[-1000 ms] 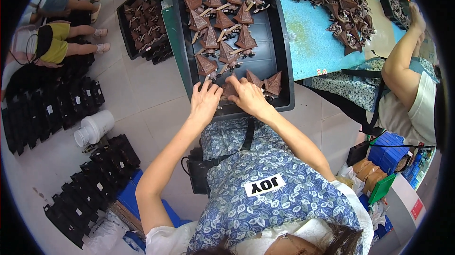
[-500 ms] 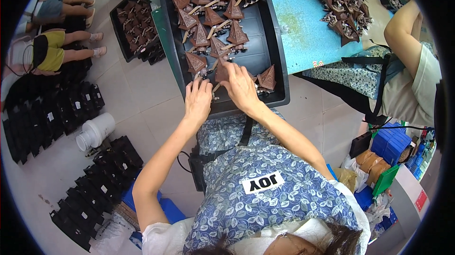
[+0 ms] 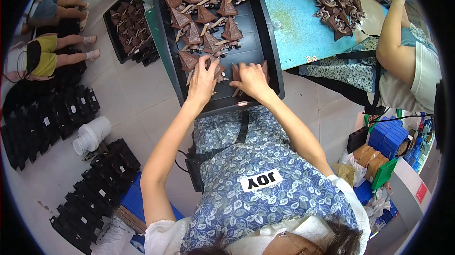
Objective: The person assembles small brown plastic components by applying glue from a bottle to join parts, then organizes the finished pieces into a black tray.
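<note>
Brown triangular parts [image 3: 208, 22] fill the black tray's [image 3: 265, 41] far half while your left hand [image 3: 203, 80] and right hand [image 3: 250, 79] each pinch one near its front edge.

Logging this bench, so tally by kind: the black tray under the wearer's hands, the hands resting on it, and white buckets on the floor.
Black tray: 1
Hands on it, left hand and right hand: 2
White bucket on the floor: 1
Total: 4
</note>
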